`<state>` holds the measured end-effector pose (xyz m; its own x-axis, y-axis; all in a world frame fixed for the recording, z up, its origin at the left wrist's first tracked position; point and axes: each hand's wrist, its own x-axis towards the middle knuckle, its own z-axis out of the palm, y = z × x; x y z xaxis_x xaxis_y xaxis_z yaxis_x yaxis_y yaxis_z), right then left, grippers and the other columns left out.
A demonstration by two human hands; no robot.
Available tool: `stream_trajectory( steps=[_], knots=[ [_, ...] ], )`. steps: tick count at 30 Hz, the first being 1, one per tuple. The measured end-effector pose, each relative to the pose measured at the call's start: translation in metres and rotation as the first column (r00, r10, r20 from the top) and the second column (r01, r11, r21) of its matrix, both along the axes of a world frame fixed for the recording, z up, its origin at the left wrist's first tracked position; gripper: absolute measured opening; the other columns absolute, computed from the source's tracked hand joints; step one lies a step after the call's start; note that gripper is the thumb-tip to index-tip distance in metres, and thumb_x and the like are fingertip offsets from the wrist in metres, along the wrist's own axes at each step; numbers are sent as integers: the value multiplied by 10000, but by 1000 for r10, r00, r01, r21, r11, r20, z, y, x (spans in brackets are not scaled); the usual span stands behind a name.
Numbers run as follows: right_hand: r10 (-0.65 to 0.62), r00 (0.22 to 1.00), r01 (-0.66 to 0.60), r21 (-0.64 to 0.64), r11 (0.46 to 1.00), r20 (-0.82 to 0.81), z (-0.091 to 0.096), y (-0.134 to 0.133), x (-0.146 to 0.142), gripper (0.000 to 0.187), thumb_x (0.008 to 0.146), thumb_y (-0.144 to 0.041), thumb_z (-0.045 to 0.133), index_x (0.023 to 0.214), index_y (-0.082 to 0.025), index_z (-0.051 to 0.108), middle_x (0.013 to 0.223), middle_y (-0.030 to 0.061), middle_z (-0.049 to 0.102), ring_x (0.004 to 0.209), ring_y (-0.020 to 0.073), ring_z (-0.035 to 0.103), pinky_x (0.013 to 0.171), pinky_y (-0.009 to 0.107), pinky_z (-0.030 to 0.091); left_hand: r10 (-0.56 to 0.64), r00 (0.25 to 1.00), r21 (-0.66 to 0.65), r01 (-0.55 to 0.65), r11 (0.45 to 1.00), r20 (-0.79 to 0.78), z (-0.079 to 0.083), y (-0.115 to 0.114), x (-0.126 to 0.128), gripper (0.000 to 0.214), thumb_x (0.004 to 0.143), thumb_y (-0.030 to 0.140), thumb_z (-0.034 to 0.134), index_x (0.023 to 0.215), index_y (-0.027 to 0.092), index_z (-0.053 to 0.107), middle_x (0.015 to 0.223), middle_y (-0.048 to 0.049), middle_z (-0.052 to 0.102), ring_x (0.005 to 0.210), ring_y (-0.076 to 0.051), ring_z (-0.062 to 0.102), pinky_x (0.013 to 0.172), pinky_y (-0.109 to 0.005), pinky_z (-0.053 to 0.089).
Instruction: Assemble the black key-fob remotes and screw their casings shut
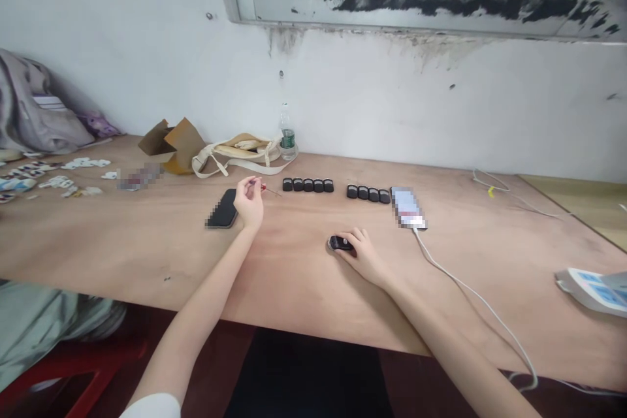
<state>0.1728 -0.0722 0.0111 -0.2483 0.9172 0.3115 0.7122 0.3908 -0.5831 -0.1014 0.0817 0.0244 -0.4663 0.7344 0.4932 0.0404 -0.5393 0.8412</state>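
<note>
My left hand (249,204) is raised a little over the table, fingers pinched round a small screwdriver (272,192) with a red handle and a thin shaft that points right. Lower and to the right, my right hand (365,256) grips a small black key fob (339,243) with a silvery end, close to the table top. Two short rows of similar black fobs lie beyond my hands: a left row (308,185) and a right row (368,193). A dark phone (223,209) lies just beside my left hand, partly behind it.
A lit phone (408,207) on a white cable (455,277) lies to the right. Along the wall stand a water bottle (287,137), a cream bag (245,150) and a brown paper bag (179,144). Small white parts (59,181) are scattered left; a white device (592,287) sits far right.
</note>
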Motion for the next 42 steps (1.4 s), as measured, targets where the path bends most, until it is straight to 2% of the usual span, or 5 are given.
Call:
stream_trajectory(
  steps=[6, 10, 16, 26, 42],
  knots=[
    [2, 1000, -2, -16, 1000, -22, -2, 0, 1, 267, 895, -318, 542, 1160, -307, 567, 1051, 60, 570, 997, 248, 490, 842, 422, 491, -144, 990, 0, 144, 990, 4, 18, -33, 26, 314, 823, 392, 627, 1021, 159, 552, 989, -99, 677, 805, -165, 688, 781, -325, 570],
    [-1, 1000, 1, -7, 1000, -17, 0, 0, 0, 249, 894, -330, 542, 1136, -291, 579, 1033, 66, 573, 974, 250, 494, 849, 431, 485, -297, 954, -33, 298, 954, 22, 28, -58, 45, 303, 818, 389, 638, 1013, 171, 559, 986, -85, 681, 793, -160, 691, 761, -319, 579],
    [4, 1000, -3, 21, 1000, -14, -2, 2, 0, 264, 886, -312, 551, 1148, -281, 571, 1027, 72, 572, 962, 249, 505, 855, 440, 483, -436, 900, -110, 435, 894, 12, 30, -83, 65, 297, 812, 391, 646, 1001, 173, 577, 956, -72, 685, 774, -154, 690, 740, -318, 586],
    [10, 1000, -10, 48, 999, -14, -5, 3, 0, 284, 887, -304, 552, 1169, -269, 559, 1044, 78, 574, 988, 255, 495, 859, 438, 483, -529, 848, -171, 525, 834, 26, 23, -92, 78, 300, 803, 378, 659, 1004, 165, 596, 943, -72, 681, 755, -152, 686, 720, -309, 589],
    [10, 1000, -10, 27, 1000, -12, -5, 3, -1, 304, 893, -317, 536, 1194, -281, 560, 1055, 91, 574, 1002, 277, 499, 858, 478, 480, -546, 838, -183, 541, 821, 25, 13, -91, 83, 312, 799, 406, 653, 1004, 179, 593, 950, -68, 681, 760, -153, 679, 725, -318, 591]
  ],
)
